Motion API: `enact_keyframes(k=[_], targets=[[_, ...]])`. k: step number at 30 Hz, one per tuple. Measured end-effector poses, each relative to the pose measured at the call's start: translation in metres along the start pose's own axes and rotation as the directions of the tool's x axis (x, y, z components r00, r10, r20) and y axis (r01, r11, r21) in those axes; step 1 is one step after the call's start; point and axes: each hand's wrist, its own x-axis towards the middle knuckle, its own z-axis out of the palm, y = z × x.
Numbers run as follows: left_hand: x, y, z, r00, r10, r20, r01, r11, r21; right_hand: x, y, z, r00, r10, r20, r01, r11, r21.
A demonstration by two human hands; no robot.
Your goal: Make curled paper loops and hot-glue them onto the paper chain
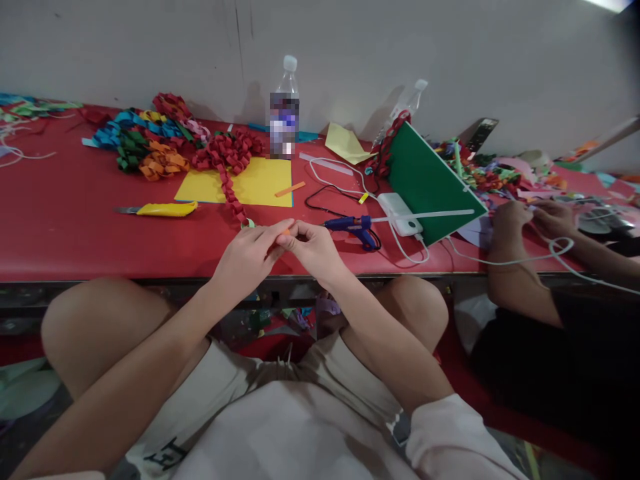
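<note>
My left hand [247,257] and my right hand [313,250] meet at the front edge of the red table [70,220]. Both pinch a small orange paper strip [285,231] between their fingertips; most of it is hidden by my fingers. Just beyond them lies the end of a red folded paper chain [227,180] that runs back over a yellow paper sheet [260,180]. A blue glue gun [356,227] lies right of my right hand.
A yellow utility knife [163,209] lies at the left. Coloured paper chains [145,143] pile at the back left, near a water bottle [285,110]. A green board [430,180] leans over a white power bank [400,213] with cables. Another person's hands [533,220] work at the right.
</note>
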Motion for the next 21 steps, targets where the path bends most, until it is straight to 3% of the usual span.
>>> enact_keyframes(k=[4,10,17,21], targets=[[0.0003,-0.0015,-0.002,1.0,-0.032,-0.001,0.032,0.999,-0.006,0.0001,-0.0009,-0.0018,0.997,-0.01,0.07,0.013,0.999,-0.045],[0.0008,-0.0005,-0.0009,1.0,0.009,0.005,-0.009,1.0,-0.018,0.0006,-0.0007,-0.0007,0.999,-0.044,-0.015,0.043,0.999,-0.021],[0.0005,0.0003,-0.0007,0.999,-0.032,-0.043,0.032,0.999,-0.007,0.0002,-0.0031,0.0013,0.999,0.002,0.039,-0.005,0.998,0.065],[-0.0004,0.0005,0.0001,1.0,-0.01,-0.016,0.01,1.0,0.009,-0.0008,-0.0039,0.0024,1.0,0.011,-0.027,-0.009,0.997,0.071]])
